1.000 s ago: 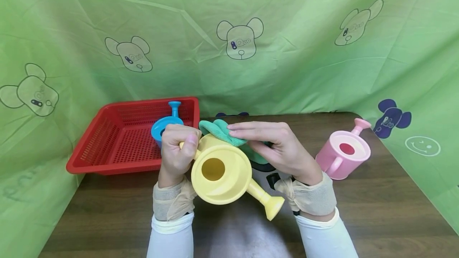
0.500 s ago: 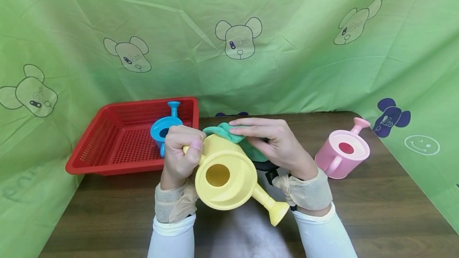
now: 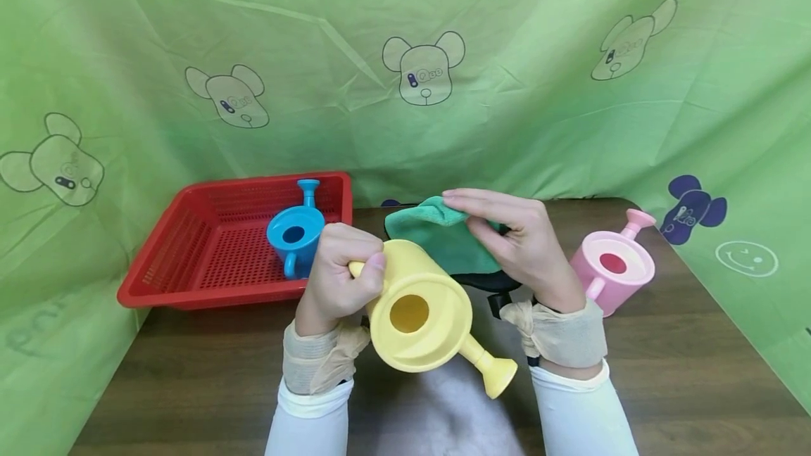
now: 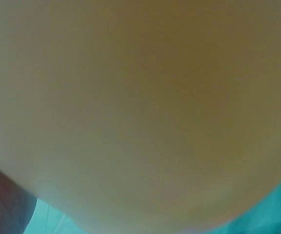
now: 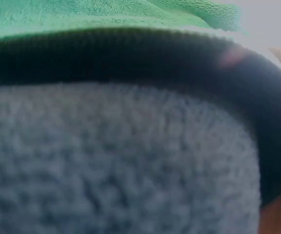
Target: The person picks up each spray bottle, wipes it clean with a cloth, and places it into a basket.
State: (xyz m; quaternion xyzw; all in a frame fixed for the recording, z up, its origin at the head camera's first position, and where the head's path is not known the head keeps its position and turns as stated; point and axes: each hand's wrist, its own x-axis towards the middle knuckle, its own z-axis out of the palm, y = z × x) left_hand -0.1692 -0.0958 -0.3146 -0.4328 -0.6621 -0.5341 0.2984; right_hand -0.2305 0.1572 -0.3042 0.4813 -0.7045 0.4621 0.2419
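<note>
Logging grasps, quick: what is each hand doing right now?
Left hand: closed round the handle of the yellow watering can.
Right hand: holds the green cloth against the can, fingers fairly straight over it, thumb hidden.

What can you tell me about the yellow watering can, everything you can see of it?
The yellow watering can is a small toy of smooth, matte plastic, with a round body, a round hole in its top and a short spout ending in a flared rose that points toward the person. It is tilted and held above the table. The left hand grips its handle; the green cloth in the right hand lies against its far side.
</note>
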